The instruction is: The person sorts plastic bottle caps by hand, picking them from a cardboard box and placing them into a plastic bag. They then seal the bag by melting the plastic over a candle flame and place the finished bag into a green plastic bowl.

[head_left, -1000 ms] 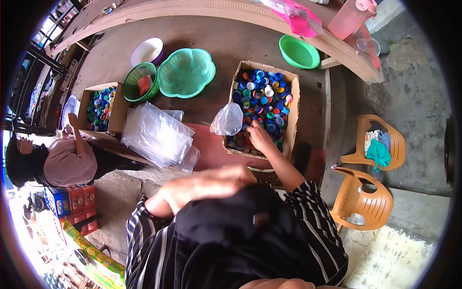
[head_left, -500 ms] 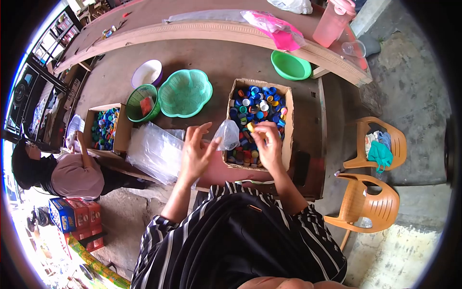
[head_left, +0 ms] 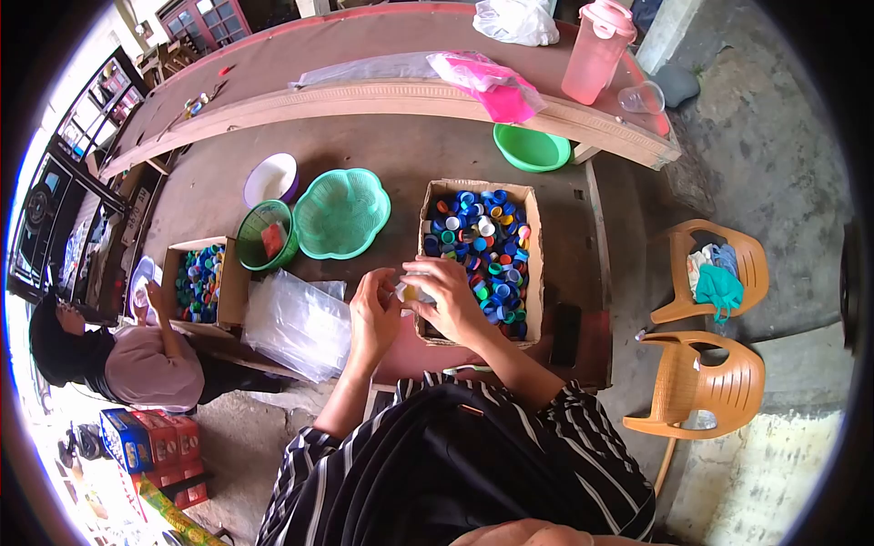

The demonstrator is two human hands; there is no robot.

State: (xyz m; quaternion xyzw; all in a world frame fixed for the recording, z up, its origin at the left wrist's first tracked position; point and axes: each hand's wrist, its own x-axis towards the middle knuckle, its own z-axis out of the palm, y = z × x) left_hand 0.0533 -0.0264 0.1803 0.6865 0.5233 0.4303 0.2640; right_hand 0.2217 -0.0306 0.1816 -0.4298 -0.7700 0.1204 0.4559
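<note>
My left hand (head_left: 373,314) and my right hand (head_left: 446,298) meet in front of the cardboard box (head_left: 535,273). Between them is a small clear plastic piece (head_left: 401,289), mostly covered by fingers; my left fingers are closed at its side. A yellow bottle cap (head_left: 412,293) shows inside or against the clear plastic, with my right fingers curled over it. Many loose bottle caps (head_left: 496,246), mostly blue, fill the box just beyond my right hand. Flat clear plastic bags (head_left: 296,326) lie stacked left of my left hand.
Behind stand a green scalloped basket (head_left: 341,214), a green strainer (head_left: 266,235), a white-purple bowl (head_left: 271,179) and a green basin (head_left: 533,148). A raised shelf (head_left: 382,91) crosses the back. At left a person (head_left: 150,359) sits by another cap box (head_left: 234,287). Orange chairs (head_left: 724,382) stand right.
My hands have come together, my right hand moving left with the yellow cap to the clear plastic piece in my left hand. The view has tilted slightly upward.
</note>
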